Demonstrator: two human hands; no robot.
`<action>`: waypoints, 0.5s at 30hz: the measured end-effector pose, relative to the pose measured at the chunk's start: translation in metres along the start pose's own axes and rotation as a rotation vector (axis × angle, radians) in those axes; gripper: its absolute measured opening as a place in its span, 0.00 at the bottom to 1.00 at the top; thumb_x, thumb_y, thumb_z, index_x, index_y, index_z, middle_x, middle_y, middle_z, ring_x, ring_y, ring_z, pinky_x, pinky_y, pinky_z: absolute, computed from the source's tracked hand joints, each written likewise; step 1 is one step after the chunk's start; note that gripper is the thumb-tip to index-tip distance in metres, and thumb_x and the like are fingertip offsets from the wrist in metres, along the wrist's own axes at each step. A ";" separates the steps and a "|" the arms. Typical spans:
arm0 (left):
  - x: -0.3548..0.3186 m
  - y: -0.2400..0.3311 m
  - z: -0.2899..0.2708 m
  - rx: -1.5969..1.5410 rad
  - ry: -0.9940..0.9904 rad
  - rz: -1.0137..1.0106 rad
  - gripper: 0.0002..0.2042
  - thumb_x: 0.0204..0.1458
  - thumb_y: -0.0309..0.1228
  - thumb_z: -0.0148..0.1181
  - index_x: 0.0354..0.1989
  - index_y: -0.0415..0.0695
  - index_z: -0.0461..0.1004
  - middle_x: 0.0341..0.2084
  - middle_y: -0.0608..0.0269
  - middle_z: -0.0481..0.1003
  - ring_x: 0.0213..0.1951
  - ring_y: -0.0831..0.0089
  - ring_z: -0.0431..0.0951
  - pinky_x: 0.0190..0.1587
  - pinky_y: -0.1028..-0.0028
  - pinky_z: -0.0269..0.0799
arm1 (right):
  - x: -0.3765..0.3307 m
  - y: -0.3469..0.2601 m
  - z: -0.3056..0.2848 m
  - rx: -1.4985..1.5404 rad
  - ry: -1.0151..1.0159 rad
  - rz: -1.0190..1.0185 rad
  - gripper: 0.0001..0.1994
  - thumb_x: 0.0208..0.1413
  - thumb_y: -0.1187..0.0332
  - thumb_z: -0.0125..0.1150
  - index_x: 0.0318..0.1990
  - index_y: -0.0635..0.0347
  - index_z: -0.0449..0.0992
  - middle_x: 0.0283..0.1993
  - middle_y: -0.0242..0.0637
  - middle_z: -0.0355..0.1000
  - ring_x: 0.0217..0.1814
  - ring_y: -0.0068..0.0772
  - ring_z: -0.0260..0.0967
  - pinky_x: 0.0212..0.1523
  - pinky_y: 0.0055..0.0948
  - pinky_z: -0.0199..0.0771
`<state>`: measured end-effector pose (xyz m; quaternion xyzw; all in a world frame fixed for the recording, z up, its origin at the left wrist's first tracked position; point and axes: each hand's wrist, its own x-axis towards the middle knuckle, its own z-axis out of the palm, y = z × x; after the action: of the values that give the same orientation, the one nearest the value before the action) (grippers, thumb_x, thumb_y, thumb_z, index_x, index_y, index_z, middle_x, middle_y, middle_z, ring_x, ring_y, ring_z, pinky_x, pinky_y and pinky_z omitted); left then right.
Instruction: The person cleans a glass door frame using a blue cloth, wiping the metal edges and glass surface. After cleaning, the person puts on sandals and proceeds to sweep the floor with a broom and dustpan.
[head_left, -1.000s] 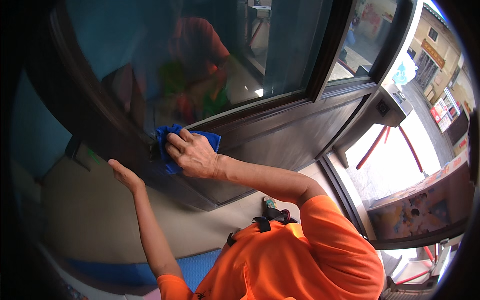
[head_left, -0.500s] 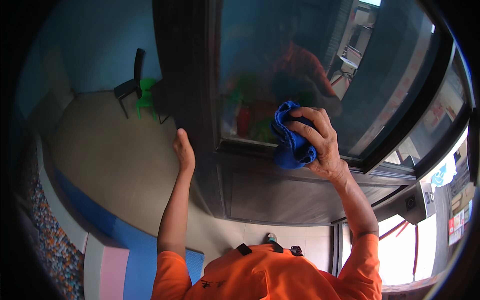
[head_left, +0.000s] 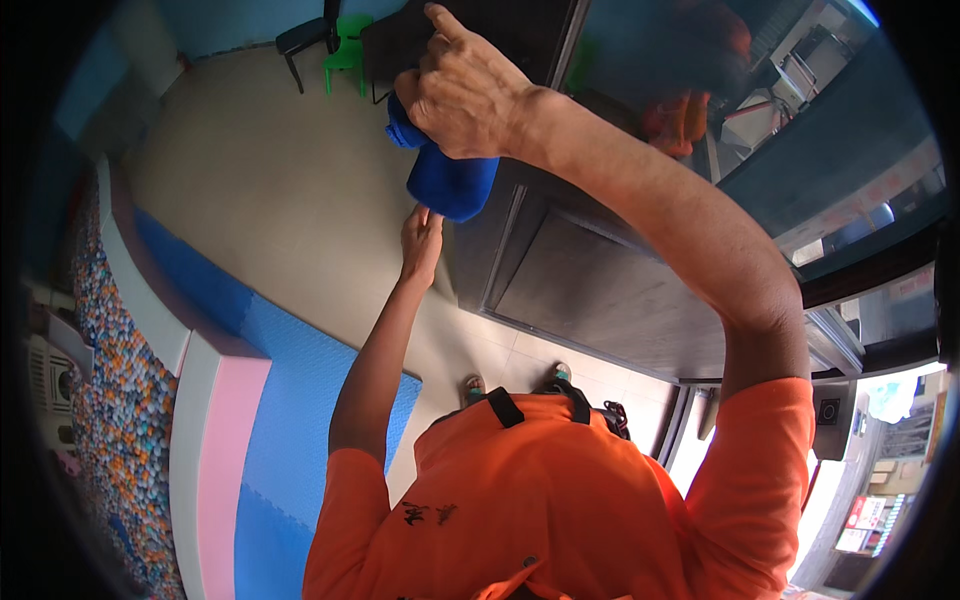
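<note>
Blue cloth point(head_left: 447, 178) bunched against a dark door frame point(head_left: 500, 250).

The cloth is deep blue, soft and crumpled, hanging in a thick fold below the right hand point(head_left: 465, 95), whose fingers curl tight around its upper part. The left hand point(head_left: 421, 243) lies just beneath the cloth, fingers straight and together, flat by the frame's edge. Glass point(head_left: 760, 120) lies right of both hands.

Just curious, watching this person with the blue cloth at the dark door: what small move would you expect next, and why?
Probably a short wiping stroke down the door frame. The right hand grips the bunched blue cloth and presses it against the dark door frame, beside the glass pane. The left hand rests flat on the frame's edge just below, as if bracing.
</note>
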<state>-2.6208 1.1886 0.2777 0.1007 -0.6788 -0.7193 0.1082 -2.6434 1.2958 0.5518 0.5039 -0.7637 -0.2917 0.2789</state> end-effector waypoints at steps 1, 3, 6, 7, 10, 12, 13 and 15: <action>-0.019 -0.006 -0.015 0.046 -0.031 -0.101 0.20 0.55 0.44 0.51 0.48 0.41 0.72 0.38 0.61 0.75 0.42 0.76 0.72 0.45 0.74 0.66 | 0.011 0.001 -0.015 0.033 -0.149 -0.050 0.14 0.51 0.60 0.54 0.42 0.57 0.74 0.36 0.35 0.74 0.43 0.34 0.71 0.56 0.48 0.57; -0.053 -0.039 -0.046 0.123 -0.068 -0.237 0.18 0.54 0.43 0.51 0.43 0.42 0.75 0.31 0.62 0.77 0.35 0.76 0.74 0.40 0.74 0.69 | 0.029 -0.011 0.022 0.087 -0.085 -0.046 0.20 0.50 0.53 0.51 0.46 0.54 0.75 0.44 0.37 0.74 0.52 0.39 0.68 0.58 0.60 0.46; -0.100 -0.087 -0.089 0.226 -0.015 -0.399 0.16 0.54 0.41 0.52 0.41 0.42 0.75 0.28 0.62 0.78 0.31 0.76 0.75 0.36 0.74 0.70 | 0.037 -0.011 0.004 0.046 -0.118 -0.074 0.19 0.48 0.53 0.52 0.43 0.53 0.77 0.45 0.36 0.74 0.52 0.38 0.68 0.55 0.56 0.50; -0.107 -0.093 -0.089 0.240 -0.027 -0.435 0.15 0.54 0.41 0.52 0.40 0.42 0.75 0.28 0.62 0.78 0.31 0.76 0.75 0.36 0.74 0.70 | 0.039 -0.005 0.004 0.043 -0.171 -0.060 0.19 0.48 0.53 0.53 0.43 0.53 0.77 0.44 0.36 0.74 0.52 0.38 0.68 0.54 0.54 0.51; -0.126 -0.107 -0.087 0.202 -0.058 -0.457 0.15 0.54 0.41 0.53 0.40 0.43 0.75 0.29 0.63 0.78 0.30 0.77 0.76 0.35 0.75 0.70 | 0.048 0.005 0.005 0.052 -0.266 -0.032 0.18 0.46 0.54 0.53 0.41 0.52 0.78 0.43 0.35 0.75 0.50 0.37 0.69 0.52 0.50 0.54; -0.143 -0.110 -0.086 0.162 -0.044 -0.466 0.13 0.54 0.40 0.53 0.40 0.44 0.75 0.28 0.65 0.77 0.30 0.78 0.76 0.34 0.77 0.69 | 0.056 0.007 0.011 0.051 -0.299 -0.031 0.18 0.46 0.54 0.53 0.40 0.52 0.78 0.43 0.35 0.75 0.49 0.36 0.70 0.50 0.47 0.56; -0.149 -0.112 -0.085 0.153 -0.013 -0.470 0.13 0.54 0.40 0.53 0.40 0.44 0.75 0.28 0.64 0.77 0.30 0.78 0.76 0.33 0.77 0.69 | 0.058 0.009 0.012 0.048 -0.313 -0.034 0.18 0.45 0.54 0.54 0.40 0.52 0.79 0.42 0.35 0.75 0.49 0.36 0.70 0.49 0.45 0.57; -0.166 -0.117 -0.081 0.130 0.039 -0.474 0.13 0.54 0.38 0.53 0.39 0.43 0.76 0.28 0.63 0.78 0.30 0.78 0.76 0.32 0.77 0.69 | 0.058 0.013 0.016 0.038 -0.346 -0.031 0.17 0.44 0.55 0.54 0.39 0.51 0.79 0.42 0.34 0.75 0.48 0.35 0.71 0.47 0.42 0.59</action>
<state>-2.4403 1.1665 0.1556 0.2777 -0.6789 -0.6773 -0.0571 -2.6827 1.2490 0.5580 0.4632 -0.7978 -0.3637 0.1293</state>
